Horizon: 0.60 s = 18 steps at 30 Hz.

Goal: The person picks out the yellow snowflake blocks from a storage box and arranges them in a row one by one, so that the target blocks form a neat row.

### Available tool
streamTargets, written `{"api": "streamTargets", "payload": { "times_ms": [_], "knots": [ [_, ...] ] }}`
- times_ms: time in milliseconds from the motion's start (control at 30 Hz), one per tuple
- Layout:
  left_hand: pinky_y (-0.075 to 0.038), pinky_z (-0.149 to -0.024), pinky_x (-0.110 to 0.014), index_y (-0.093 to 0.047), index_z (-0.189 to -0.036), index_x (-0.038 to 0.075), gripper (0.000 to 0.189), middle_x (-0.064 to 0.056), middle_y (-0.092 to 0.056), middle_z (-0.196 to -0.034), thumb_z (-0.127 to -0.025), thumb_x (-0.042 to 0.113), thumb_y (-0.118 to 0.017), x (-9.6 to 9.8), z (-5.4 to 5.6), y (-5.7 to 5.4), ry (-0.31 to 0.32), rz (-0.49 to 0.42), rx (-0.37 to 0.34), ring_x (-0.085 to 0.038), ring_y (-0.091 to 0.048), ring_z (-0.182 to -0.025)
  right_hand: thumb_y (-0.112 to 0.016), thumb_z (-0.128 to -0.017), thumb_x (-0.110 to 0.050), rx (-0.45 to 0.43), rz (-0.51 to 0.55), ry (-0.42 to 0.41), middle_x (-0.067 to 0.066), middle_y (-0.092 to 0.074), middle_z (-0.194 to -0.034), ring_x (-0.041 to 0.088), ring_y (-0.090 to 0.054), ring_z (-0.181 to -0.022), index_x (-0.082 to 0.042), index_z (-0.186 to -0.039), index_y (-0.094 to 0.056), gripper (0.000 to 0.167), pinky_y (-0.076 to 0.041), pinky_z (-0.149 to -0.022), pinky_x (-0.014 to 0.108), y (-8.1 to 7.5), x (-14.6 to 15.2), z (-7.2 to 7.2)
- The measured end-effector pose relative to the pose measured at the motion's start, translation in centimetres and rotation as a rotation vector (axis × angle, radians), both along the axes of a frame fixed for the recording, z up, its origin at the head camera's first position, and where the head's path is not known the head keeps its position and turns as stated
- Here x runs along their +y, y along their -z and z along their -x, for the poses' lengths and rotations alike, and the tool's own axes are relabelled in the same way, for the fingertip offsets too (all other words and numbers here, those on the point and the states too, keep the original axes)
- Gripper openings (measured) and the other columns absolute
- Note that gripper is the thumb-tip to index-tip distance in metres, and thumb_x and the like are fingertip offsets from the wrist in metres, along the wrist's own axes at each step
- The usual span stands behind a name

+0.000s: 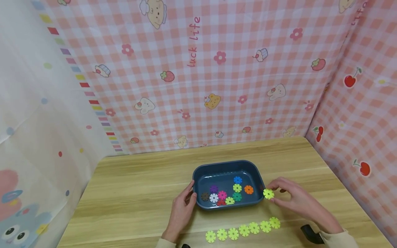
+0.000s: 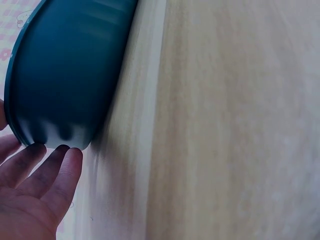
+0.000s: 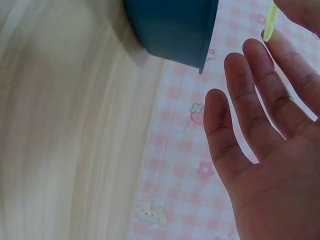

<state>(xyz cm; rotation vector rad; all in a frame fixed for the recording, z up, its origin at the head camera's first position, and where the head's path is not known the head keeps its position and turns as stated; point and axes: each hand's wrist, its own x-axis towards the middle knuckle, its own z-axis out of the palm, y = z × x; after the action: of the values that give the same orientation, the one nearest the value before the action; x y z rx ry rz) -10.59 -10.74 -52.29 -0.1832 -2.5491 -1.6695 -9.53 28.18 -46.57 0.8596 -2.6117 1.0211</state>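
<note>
A dark blue tray (image 1: 227,206) holds several small notched plastic discs, among them an orange disc (image 1: 248,189), a blue disc (image 1: 237,180) and a white disc (image 1: 214,198). My left hand (image 1: 181,210) grips the tray's left end, its fingertips (image 2: 73,157) against the outer wall and the thumb at the rim. Beside the tray's right end, my right hand (image 1: 294,199) pinches a yellow-green disc (image 1: 268,194) between thumb and index finger. In the right wrist view that disc (image 3: 270,22) shows edge-on, and the other fingers (image 3: 220,130) are extended, away from it.
In front of the tray, several yellow-green discs (image 1: 244,230) lie in a slightly slanting row on the wooden table (image 1: 130,199). A pink checked cloth (image 1: 186,86) hangs behind the table, with more cloth at both sides. Black straps (image 1: 311,234) show near the wrists.
</note>
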Motion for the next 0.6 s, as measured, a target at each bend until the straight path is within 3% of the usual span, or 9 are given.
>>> {"api": "streamTargets", "payload": {
  "times_ms": [333, 500, 600],
  "knots": [
    [-0.058, -0.098, -0.037, -0.052, -0.152, 0.007, 0.046, -0.019, -0.054, -0.151, -0.107, 0.011, -0.057, 0.0, 0.0, -0.1, -0.008, 0.005, -0.017, -0.035, -0.063, -0.127, -0.089, -0.078, -0.006, 0.041, -0.017, 0.004, -0.008, -0.07, -0.107, 0.007, -0.062, -0.095, -0.023, -0.109, -0.072, 0.039, -0.058, -0.071, 0.026, 1.1, 1.9, -1.0],
    [-0.058, -0.098, -0.036, -0.052, -0.152, 0.007, 0.046, -0.019, -0.054, -0.15, -0.107, 0.011, -0.057, 0.0, 0.0, -0.1, -0.006, -0.002, -0.012, -0.034, -0.064, -0.126, -0.092, -0.071, -0.002, 0.115, -0.03, -0.018, -0.004, -0.071, -0.104, 0.007, -0.063, -0.095, -0.02, -0.107, -0.073, 0.044, -0.058, -0.071, 0.026, 2.2, 2.8, -1.2],
    [-0.058, -0.098, -0.036, -0.052, -0.152, 0.006, 0.046, -0.019, -0.053, -0.151, -0.107, 0.011, -0.057, 0.0, 0.1, 0.0, -0.004, -0.005, -0.012, -0.034, -0.063, -0.126, -0.091, -0.073, -0.004, 0.091, -0.05, -0.012, -0.006, -0.07, -0.104, 0.006, -0.063, -0.094, -0.02, -0.107, -0.073, 0.042, -0.058, -0.073, 0.023, 2.7, 3.3, -1.4]
  ]
}}
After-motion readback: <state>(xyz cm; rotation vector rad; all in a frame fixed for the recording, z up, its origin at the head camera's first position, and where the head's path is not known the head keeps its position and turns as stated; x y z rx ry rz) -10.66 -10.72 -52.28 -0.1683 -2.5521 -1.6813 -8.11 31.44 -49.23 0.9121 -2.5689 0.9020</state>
